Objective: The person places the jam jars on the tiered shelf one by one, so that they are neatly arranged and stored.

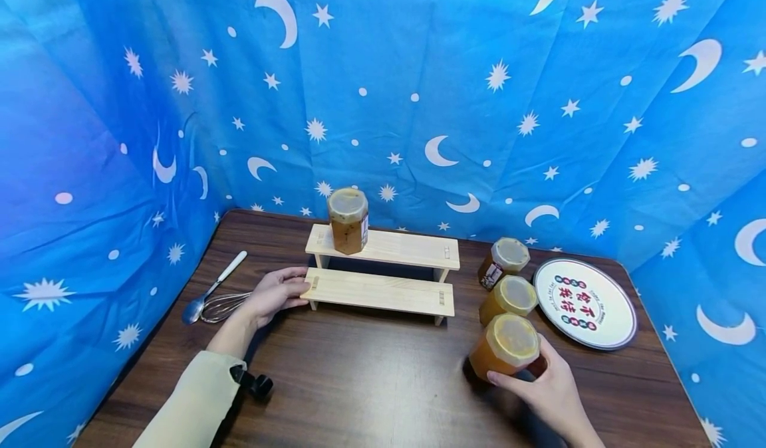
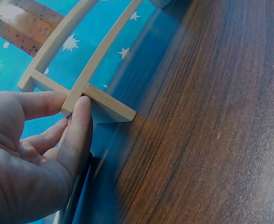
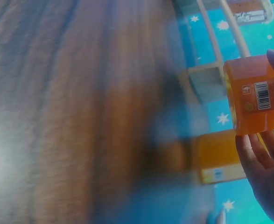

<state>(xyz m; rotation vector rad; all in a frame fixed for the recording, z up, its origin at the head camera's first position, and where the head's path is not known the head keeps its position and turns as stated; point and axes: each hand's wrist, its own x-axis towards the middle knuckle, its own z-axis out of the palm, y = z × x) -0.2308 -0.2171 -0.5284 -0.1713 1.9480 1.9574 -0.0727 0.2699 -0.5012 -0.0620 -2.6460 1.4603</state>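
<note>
A pale wooden two-step shelf (image 1: 383, 292) stands mid-table. One lidded jar of brown paste (image 1: 348, 221) sits at the left end of its upper step. My left hand (image 1: 301, 290) pinches the left end of the lower step between thumb (image 2: 78, 135) and forefinger, seen close in the left wrist view, where the shelf (image 2: 111, 106) fills the top left. My right hand (image 1: 516, 376) grips an orange jar (image 1: 505, 349) at the front right, its base near the table. The right wrist view shows this jar (image 3: 256, 95) with a barcode label, and my fingers (image 3: 256, 154) below it.
Two more jars (image 1: 510, 298) (image 1: 503, 260) stand in a row behind the held one. A round printed plate (image 1: 616, 332) lies to their right. A spoon (image 1: 212, 292) and a whisk (image 1: 226, 306) lie left of the shelf. Blue star-patterned cloth walls in the brown table (image 1: 359, 381).
</note>
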